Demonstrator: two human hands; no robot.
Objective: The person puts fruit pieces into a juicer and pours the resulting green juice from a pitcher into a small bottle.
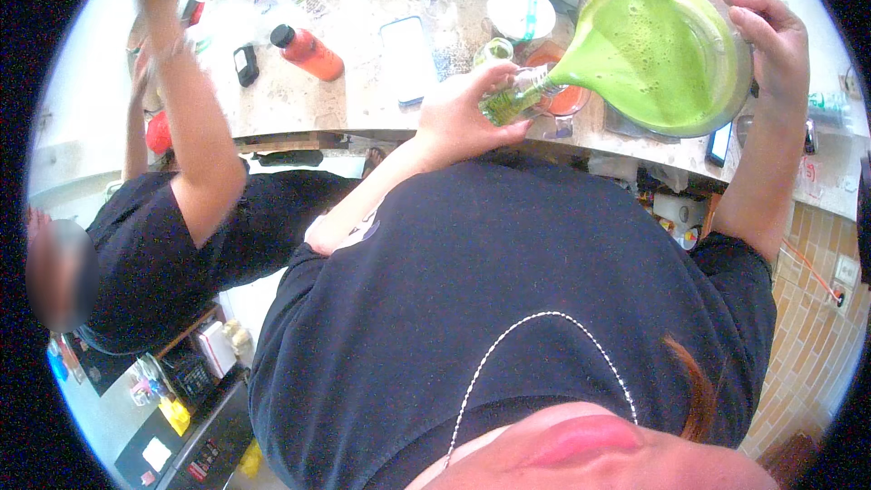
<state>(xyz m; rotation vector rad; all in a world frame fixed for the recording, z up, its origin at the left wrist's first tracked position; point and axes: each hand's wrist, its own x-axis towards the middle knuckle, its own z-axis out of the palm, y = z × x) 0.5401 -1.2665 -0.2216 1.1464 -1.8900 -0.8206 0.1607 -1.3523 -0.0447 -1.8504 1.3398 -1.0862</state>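
My right hand (779, 47) grips the rim side of a clear bowl-like container (735, 75), tilted to the left. Green frothy liquid (646, 54) runs from its lip into the mouth of a clear bottle (507, 101). The bottle leans in my left hand (469, 105), whose fingers and thumb are around it; green liquid shows inside. Just beyond the bottle is a small clear vessel (498, 49) with something green in it. A glass vessel with orange-red liquid (566, 101) stands behind the bottle's neck, partly hidden by the pour.
On the stone counter (367, 105) lie a phone (407, 58), a black-capped bottle of red-orange liquid (309, 54) and a small black device (245, 66). A white tub (520, 11) and several clear bottles stand farther back. A co-worker's raised arm (190, 95) reaches over the left end.
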